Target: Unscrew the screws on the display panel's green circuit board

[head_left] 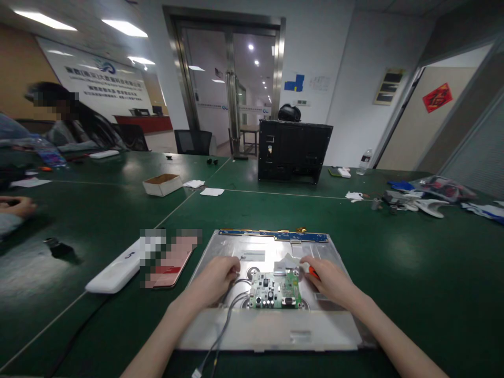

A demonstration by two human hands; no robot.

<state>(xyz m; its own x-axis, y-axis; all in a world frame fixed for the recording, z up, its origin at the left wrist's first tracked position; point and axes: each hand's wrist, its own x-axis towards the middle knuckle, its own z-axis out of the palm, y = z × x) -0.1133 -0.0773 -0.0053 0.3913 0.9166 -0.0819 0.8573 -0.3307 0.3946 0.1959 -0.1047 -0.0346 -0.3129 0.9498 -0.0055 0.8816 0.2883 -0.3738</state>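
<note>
Circuit board, green, sits on the back of a silver metal panel lying flat on the green table just in front of me. My left hand rests curled on the panel left of the board, by the grey cables; I cannot tell whether it grips anything. My right hand is closed round an orange-handled tool at the board's upper right corner. A white box lies well off to the left
</note>
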